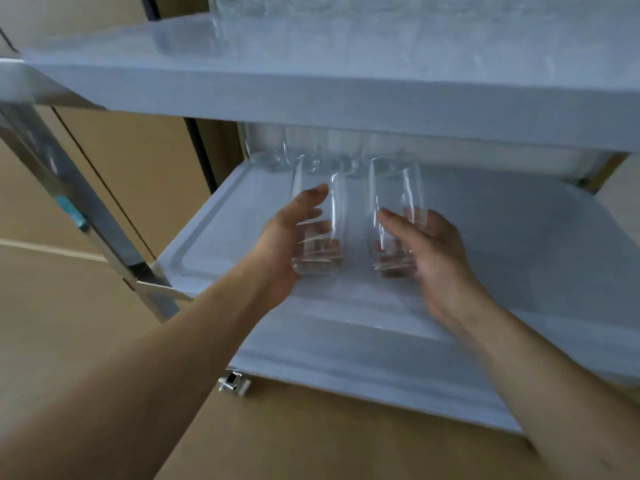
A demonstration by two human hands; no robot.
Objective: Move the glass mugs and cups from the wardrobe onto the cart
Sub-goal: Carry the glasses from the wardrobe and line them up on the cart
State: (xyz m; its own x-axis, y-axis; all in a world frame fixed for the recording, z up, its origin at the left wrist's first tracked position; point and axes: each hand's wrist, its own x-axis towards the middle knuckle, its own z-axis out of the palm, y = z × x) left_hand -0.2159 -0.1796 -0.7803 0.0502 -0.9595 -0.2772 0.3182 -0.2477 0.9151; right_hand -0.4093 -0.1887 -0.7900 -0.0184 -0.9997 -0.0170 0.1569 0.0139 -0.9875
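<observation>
Two tall clear glass cups stand side by side over the cart's lower shelf (502, 244). My left hand (291, 237) wraps the left glass cup (320, 188) near its base, thumb up along its side. My right hand (426, 247) curls round the lower part of the right glass cup (396, 183). Whether the cups' bases touch the shelf I cannot tell. Several more clear glasses (273, 150) stand at the back of this shelf, and others (242, 5) show blurred on the upper shelf (346, 88).
The cart has white shelves and a metal frame post (86, 209) at the left. A caster fitting (233, 382) sits under the lower shelf's front corner. Tan floor and beige panels lie left and below. The right half of the lower shelf holds nothing visible.
</observation>
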